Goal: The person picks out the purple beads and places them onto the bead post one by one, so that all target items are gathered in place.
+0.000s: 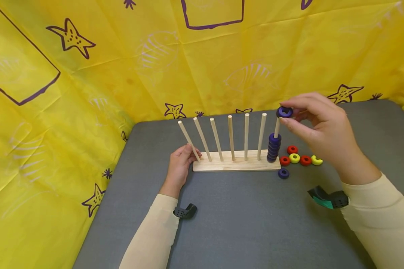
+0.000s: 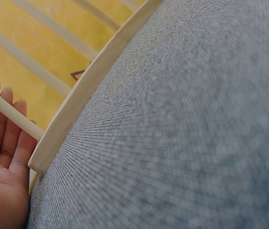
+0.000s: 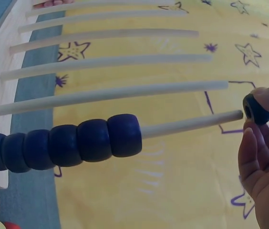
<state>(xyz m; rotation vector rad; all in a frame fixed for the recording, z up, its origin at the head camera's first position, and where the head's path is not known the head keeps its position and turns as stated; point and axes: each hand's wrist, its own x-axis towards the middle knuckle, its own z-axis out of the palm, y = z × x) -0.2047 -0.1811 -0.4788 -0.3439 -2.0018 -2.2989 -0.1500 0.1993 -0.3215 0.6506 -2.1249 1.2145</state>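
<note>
Between thumb and fingers my right hand (image 1: pixel 326 119) pinches a purple ring bead (image 1: pixel 284 112). The bead is right at the tip of the rightmost peg (image 3: pixel 191 125), its hole facing the tip in the right wrist view. Several purple beads (image 1: pixel 274 147) are stacked on the lower part of that peg. At the other end of the wooden pegboard (image 1: pixel 237 167), my left hand (image 1: pixel 181 164) rests beside the base, fingers extended behind the leftmost peg (image 2: pixel 13 112). Six bare pegs (image 1: pixel 230 138) rise from the base to the left of the stack.
Red beads (image 1: pixel 305 160) and yellow beads (image 1: pixel 294 158) lie on the grey table (image 1: pixel 235 216) right of the base. A single purple bead (image 1: pixel 284 173) lies at its front right corner. A yellow patterned cloth (image 1: pixel 208 67) hangs behind and at the left.
</note>
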